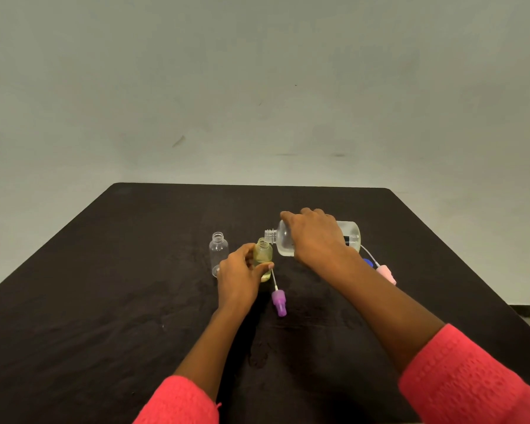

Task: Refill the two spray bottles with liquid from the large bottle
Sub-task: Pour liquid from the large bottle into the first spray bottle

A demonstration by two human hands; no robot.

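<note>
1. The dark table (135, 301) carries everything. I place each thing below by the large bottle.
2. The large bottle (351, 234) is off the table and tipped nearly flat, with its open neck pointing to your left. Clear liquid lies along its lower side. Your right hand (315, 237) wraps over its body from above, fingers curled round it.
3. Your left hand (242, 276) sits just below and left of the large bottle's neck. Its thumb and fingers are closed round the first spray bottle (263, 255), which stands upright with its open mouth right under that neck. The liquid inside looks yellowish and seems to reach close to the shoulder.
4. The second spray bottle (218, 252) stands upright farther left of the large bottle's neck. It is uncapped and, as far as I can tell, empty. Nothing touches it.
5. The purple spray head (279, 302) lies on its side, tube attached, nearer you than the large bottle's neck. The pink spray head (386, 273) lies nearer you than the large bottle's base. A blue cap (368, 263) shows just under that base, partly hidden by your wrist.
6. In my judgement you are pouring into the first of the two bottles, so you are roughly in the first half of the job.
7. Next, lift the large bottle's neck to stop the flow before the first bottle overflows. Then steady the second bottle and bring the neck over it. The mouths are narrow, so tilt slowly or you will probably spill.
</note>
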